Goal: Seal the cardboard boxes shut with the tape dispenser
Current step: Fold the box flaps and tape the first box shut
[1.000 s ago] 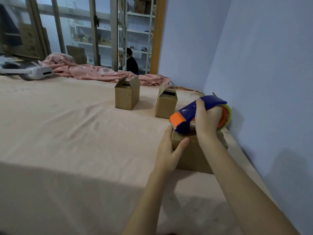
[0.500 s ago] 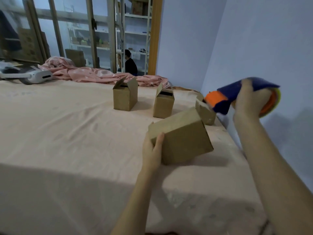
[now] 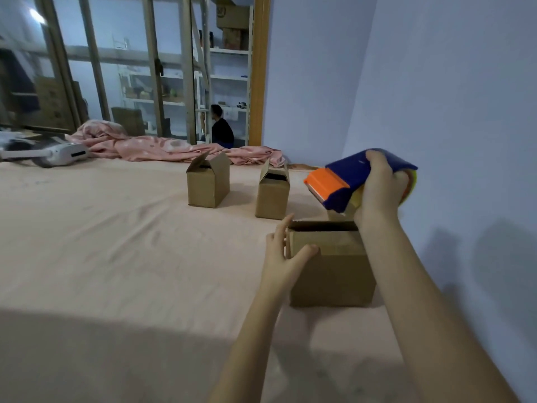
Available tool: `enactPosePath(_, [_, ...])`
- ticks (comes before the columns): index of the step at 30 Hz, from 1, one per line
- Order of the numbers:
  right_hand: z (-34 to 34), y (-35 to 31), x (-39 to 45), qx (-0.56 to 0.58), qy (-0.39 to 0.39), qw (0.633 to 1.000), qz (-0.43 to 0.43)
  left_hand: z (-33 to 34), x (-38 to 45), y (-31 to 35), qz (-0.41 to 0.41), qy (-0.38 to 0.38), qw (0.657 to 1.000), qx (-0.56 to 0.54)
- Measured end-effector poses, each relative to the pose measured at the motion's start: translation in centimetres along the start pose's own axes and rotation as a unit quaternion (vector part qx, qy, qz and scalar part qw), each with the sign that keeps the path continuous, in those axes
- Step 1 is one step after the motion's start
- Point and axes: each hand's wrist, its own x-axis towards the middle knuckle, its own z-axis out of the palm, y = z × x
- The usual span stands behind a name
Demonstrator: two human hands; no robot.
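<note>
- Pink bedsheet (image 3: pixel 116 242) is bearing the near box (image 3: pixel 331 271), beside the wall.
- My left hand (image 3: pixel 283 254) is bracing its left side, fingers spread.
- My right hand (image 3: pixel 380 187) is gripping the tape dispenser (image 3: pixel 348 181) above it.
- Cardboard looks light and stiff; I would hold it by the side walls.

Dim, bluish light, a broad shadow across the near sheet (image 3: pixel 116 344), wide-angle bending at the edges.
</note>
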Motion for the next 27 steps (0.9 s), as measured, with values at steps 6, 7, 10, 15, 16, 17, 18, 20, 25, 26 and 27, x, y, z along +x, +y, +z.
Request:
enactPosePath(6, [1.0, 0.7, -0.6, 0.063, -0.093, 0.981, 0.161, -0.5, 0.6, 0.4, -0.008, 0.007, 0.999, 0.034])
enactPosePath(7, [0.8, 1.3, -0.8, 0.069, -0.104, 0.975, 0.185, -0.5, 0.6, 0.4, -0.009, 0.016, 0.999, 0.039])
enactPosePath(10, [0.1, 2.8, -1.2, 0.106, -0.101, 0.965, 0.220, 0.0, 0.8, 0.7, -0.003, 0.030, 0.997, 0.073])
enactPosePath(15, [-0.3, 3.3, -0.6, 0.136, -0.097, 0.962, 0.217, -0.3, 1.5, 2.6, -0.018, 0.025, 0.998, 0.050])
enactPosePath(16, [-0.4, 3.3, -0.5, 0.139, -0.095, 0.962, 0.214, -0.4, 1.6, 3.0, -0.031, 0.022, 0.999, 0.008])
enactPosePath(17, [-0.5, 3.3, -0.5, 0.137, -0.093, 0.964, 0.207, -0.5, 1.7, 3.5, -0.044, 0.016, 0.998, -0.030])
enactPosePath(18, [-0.6, 3.4, -0.4, 0.136, -0.092, 0.966, 0.201, -0.5, 1.7, 4.0, -0.050, 0.006, 0.997, -0.052])
enactPosePath(20, [-0.7, 3.6, -0.5, 0.136, -0.092, 0.967, 0.196, -0.4, 1.8, 4.7, -0.049, -0.021, 0.996, -0.067])
enactPosePath(25, [-0.7, 3.7, -0.3, 0.146, -0.092, 0.964, 0.201, -0.6, 1.8, 4.5, -0.033, 0.036, 0.994, -0.093])
enactPosePath(26, [-0.7, 3.7, -0.3, 0.147, -0.092, 0.964, 0.200, -0.9, 1.8, 4.3, -0.038, 0.042, 0.994, -0.098])
enactPosePath(27, [-0.8, 3.7, -0.3, 0.145, -0.092, 0.965, 0.198, -1.1, 1.8, 4.3, -0.043, 0.038, 0.993, -0.099])
